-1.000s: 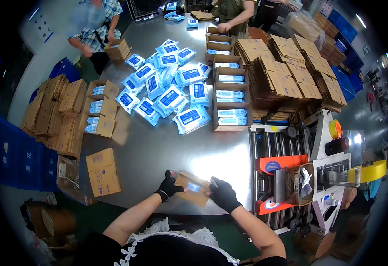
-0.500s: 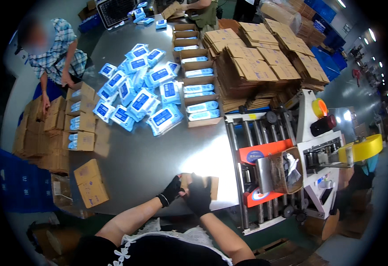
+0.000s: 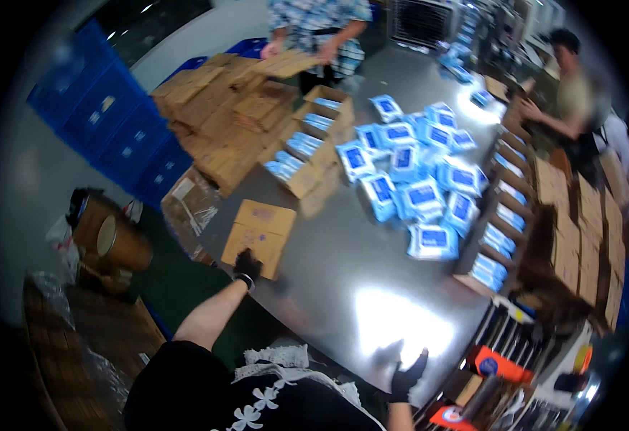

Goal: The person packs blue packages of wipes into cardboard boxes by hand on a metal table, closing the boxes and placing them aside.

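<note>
1. My left hand [image 3: 247, 266], in a black glove, is stretched out to the stack of flattened cardboard boxes [image 3: 259, 227] at the near left edge of the steel table [image 3: 343, 266].
2. The fingers rest on the stack's near edge, curled over it. I cannot tell whether they are pinching a sheet or just touching it.
3. My right hand [image 3: 406, 375], also in a black glove, is low on the right at the table's near rim. The fingers are spread loosely and the hand is empty.
4. The flat box stack lies flush on the table, well apart from the pile of blue wipe packs [image 3: 419, 176] at mid table.
5. Open cartons [image 3: 307, 147] with blue packs inside sit between the stack and the pile, to the far left.
6. A row of filled cartons [image 3: 498, 230] runs along the right of the pile.
7. Folded brown cartons [image 3: 580, 237] are stacked at the right edge.
8. A person in a checked shirt [image 3: 322, 21] stands at the far side holding flat cardboard.
9. Another person [image 3: 573, 100] works at the far right.
10. Blue crates [image 3: 113, 122] are stacked at the left.
11. A roller conveyor [image 3: 516, 337] stands at the near right.
</note>
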Tool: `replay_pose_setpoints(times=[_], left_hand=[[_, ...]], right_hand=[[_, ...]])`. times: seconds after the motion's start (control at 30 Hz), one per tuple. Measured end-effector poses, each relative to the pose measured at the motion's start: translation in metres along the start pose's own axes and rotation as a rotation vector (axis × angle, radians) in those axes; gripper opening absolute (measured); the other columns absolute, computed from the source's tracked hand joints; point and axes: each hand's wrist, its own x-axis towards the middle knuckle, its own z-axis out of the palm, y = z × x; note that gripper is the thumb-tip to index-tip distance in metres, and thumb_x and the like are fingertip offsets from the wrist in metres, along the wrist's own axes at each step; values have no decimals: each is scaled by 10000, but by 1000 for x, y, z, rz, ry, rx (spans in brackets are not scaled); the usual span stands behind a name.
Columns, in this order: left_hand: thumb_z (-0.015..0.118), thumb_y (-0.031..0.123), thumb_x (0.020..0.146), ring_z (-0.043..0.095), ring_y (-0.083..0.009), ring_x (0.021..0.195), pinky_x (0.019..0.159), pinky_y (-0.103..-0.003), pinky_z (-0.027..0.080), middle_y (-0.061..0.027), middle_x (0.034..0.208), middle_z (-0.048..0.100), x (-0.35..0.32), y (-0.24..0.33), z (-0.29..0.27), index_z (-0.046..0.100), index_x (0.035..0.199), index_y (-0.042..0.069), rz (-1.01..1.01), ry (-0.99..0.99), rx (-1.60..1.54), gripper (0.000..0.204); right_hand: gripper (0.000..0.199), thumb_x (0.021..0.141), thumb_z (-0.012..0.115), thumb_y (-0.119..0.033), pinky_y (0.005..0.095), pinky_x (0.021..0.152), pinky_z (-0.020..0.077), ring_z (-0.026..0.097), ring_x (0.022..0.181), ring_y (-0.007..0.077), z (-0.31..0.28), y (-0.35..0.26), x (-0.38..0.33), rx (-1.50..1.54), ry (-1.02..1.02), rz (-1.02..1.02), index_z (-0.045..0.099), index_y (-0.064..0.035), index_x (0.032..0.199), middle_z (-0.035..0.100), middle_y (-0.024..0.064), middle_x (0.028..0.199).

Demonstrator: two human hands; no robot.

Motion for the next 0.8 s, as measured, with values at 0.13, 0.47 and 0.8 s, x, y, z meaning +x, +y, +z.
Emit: replay_pose_setpoints(times=[0.13,0.47,0.8], left_hand=[[679,360,739,495,-381,1145,964,-414,416,-252,1220,514,63,-84,-46,449,1257,-13,-201,-113,-25,679],[762,312,644,517,-378,1001,846,-440,434,-199,1032,554,88,-129,1,565,993,9,118,20,-78,502],[678,102,708,612,-258,813,663,-389,498,-132,890,579,-32,137,-33,336,1111,18,648,-860,-716,536]], right_hand=[[489,905,552,-263,373,946,426,532,1121,322,135,-157,-25,327,-993,-130,426,-29,1316,513,218,1237],[674,841,579,-441,420,928,429,539,1126,402,314,-314,-12,132,-1332,287,383,9,1301,570,257,1188],[938,805,562,-643,394,991,375,503,1197,275,193,-204,35,527,-841,429,251,-21,1434,472,212,1343]])
